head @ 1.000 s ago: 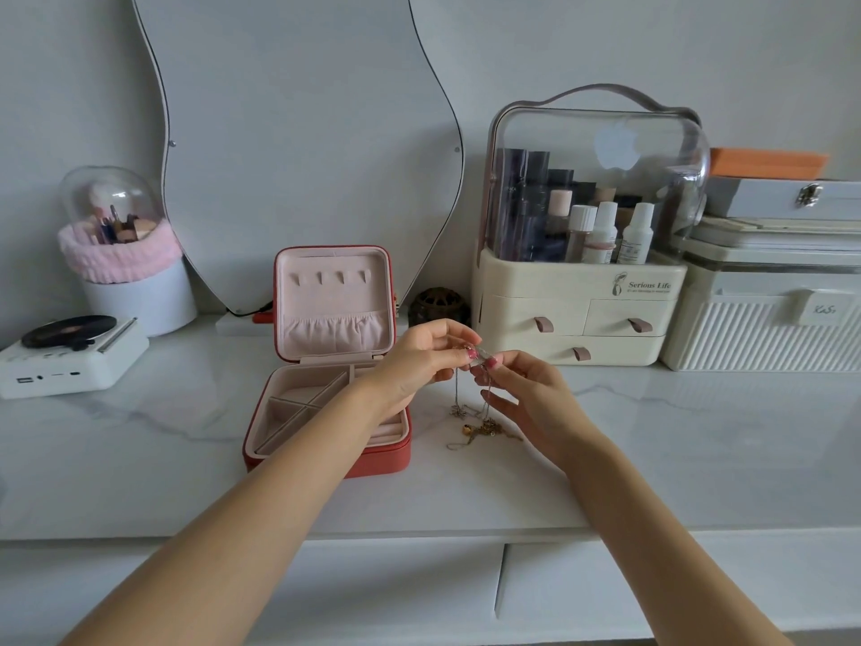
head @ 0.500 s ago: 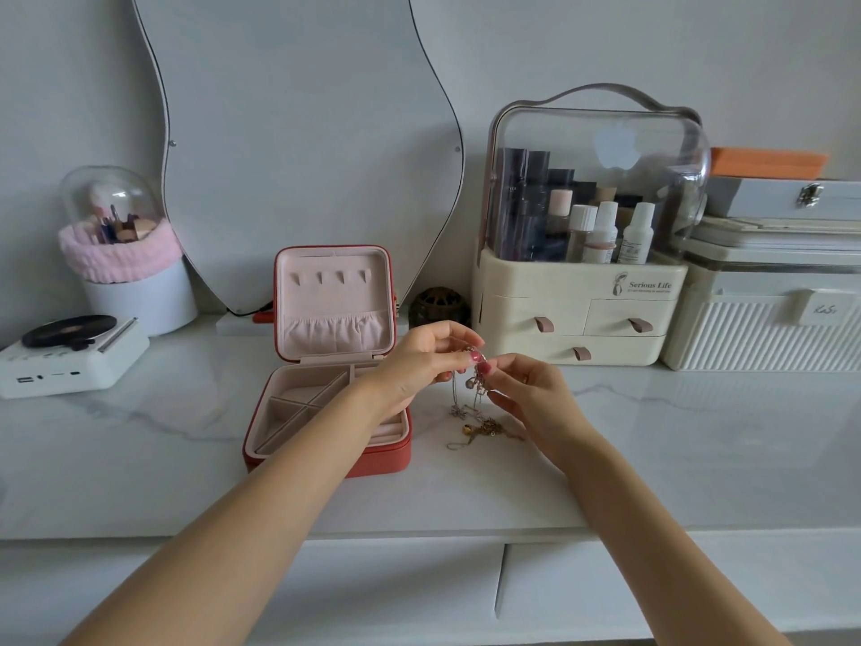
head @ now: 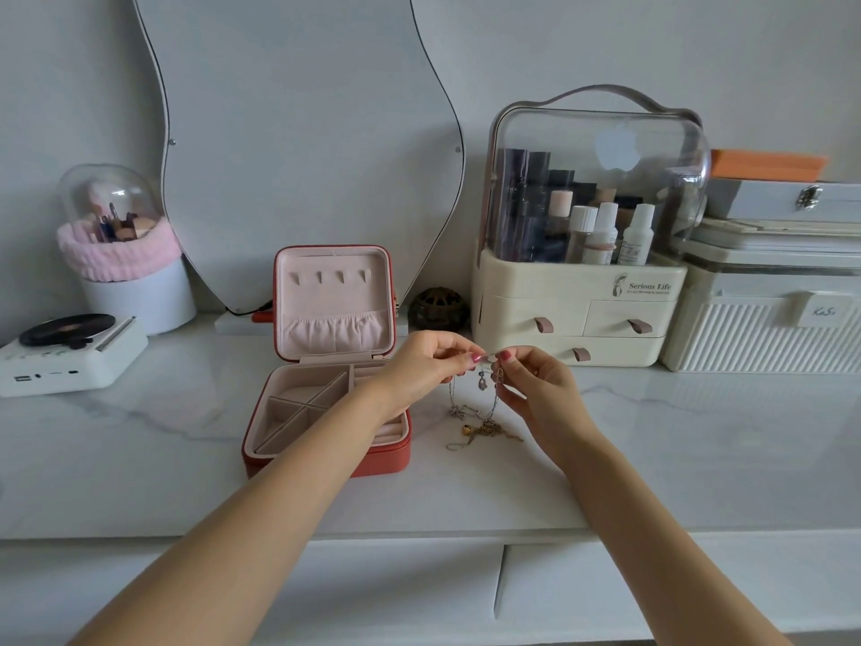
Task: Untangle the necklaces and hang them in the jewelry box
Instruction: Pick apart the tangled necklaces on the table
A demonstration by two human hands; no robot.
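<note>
Necklaces (head: 475,412) hang in a tangled bunch between two raised hands, just right of the open jewelry box (head: 326,366) on the white marble vanity top (head: 652,459). The left hand (head: 419,366) pinches a thin chain between thumb and forefinger, fingers curled, and the right hand (head: 536,384) pinches the same bunch from the other side, their painted fingertips nearly touching. Silver strands and a small pendant drop from the pinch, while the lower part of the tangle, with gold-coloured chain and a small gold bead, lies on the marble beside the box's right wall. The box is red outside and pale pink inside; its lid stands upright, showing a row of four small hooks above a gathered pocket, and no chain hangs on them. Its base is split into compartments by diagonal dividers. Behind it leans a wavy-edged mirror (head: 303,132). To the right stands a cream cosmetics organizer (head: 577,314) with a clear domed cover and drawers. At far left sit a small white turntable-style player (head: 65,356) and a domed brush holder (head: 121,254) wrapped with a pink band.
</note>
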